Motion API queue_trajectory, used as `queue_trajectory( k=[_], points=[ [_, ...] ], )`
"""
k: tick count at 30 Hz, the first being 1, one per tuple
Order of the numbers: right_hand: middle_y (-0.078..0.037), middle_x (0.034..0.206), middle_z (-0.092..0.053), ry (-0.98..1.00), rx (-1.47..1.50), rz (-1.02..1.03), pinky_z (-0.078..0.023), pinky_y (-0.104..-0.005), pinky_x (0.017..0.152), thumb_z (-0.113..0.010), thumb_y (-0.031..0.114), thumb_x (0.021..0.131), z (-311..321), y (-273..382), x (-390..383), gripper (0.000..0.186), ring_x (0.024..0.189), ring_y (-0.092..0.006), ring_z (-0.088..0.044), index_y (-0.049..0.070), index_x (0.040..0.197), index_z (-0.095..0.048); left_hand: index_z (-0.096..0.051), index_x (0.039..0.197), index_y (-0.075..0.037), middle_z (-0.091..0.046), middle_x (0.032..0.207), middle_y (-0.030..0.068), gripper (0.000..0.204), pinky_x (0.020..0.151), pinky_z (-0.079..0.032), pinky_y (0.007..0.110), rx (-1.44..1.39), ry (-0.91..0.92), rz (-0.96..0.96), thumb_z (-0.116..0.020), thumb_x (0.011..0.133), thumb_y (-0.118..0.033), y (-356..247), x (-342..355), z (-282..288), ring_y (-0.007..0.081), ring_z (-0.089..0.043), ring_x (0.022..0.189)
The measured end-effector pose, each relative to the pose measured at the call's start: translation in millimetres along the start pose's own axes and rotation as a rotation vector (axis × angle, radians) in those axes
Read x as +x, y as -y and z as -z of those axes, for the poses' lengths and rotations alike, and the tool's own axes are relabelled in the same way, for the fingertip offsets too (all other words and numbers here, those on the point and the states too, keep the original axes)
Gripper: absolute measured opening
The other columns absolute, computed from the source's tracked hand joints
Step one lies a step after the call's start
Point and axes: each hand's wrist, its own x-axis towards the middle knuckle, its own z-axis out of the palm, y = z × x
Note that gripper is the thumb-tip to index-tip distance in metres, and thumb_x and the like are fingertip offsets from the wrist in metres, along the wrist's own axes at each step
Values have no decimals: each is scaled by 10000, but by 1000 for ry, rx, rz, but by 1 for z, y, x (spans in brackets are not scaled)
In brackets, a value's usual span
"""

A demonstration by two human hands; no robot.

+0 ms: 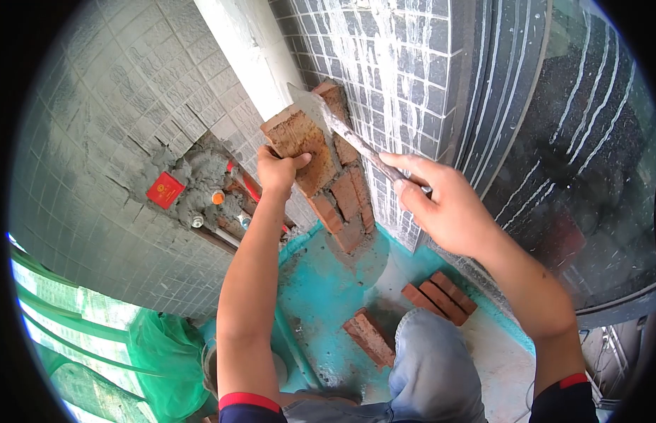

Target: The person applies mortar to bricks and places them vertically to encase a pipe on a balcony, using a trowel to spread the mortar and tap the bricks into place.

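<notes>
The left hand (pixel 278 169) is reaching up, gripping a red brick (pixel 299 144) against the stacked bricks (pixel 345 204) by the tiled wall (pixel 116 106). The right hand (pixel 440 204) is clenching a trowel (pixel 328 113), its blade touching the brick.

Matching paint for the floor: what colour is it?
Teal floor, patchy with grey mortar; head view.

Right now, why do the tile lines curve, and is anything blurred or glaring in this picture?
Head view: the fisheye lens bends the grey tiled wall toward the black rim; daylight is bright and even. The left hand on the brick and the right hand with the trowel are sharp. The green netting at lower left is washed out, and the dark glossy surface at right shows reflections.
</notes>
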Motion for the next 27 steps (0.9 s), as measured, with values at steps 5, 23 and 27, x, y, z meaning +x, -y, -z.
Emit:
queue_trajectory(
  k=[5, 23, 27],
  points=[
    [-27, 769, -597, -4, 512, -282, -409, -250, 494, -491, 112, 975, -22, -12, -56, 421, 543, -53, -468, 93, 1396, -489, -477, 1154, 39, -637, 1113, 160, 624, 904, -517, 383, 16, 202, -118, -866, 688, -104, -12, 1, 7, 269, -629, 1028],
    [-57, 837, -488, -171, 1444, -785, -357, -277, 484, -499, 144, 978, -126, -17, -91, 394, 560, -100, -423, 143, 1336, -335, -566, 1156, 38, -651, 1099, 128, 540, 877, -511, 351, 21, 143, 5, -832, 693, -41, -20, 1, 15, 245, -637, 988],
    [-52, 841, -478, -244, 1542, -735, -359, -286, 488, -473, 143, 987, -136, 1, -79, 364, 563, -105, -427, 147, 1318, -322, -546, 1185, 34, -642, 1125, 125, 517, 873, -520, 360, -59, 138, 14, -794, 732, 13, -29, -10, 6, 234, -633, 1000]
  ],
)
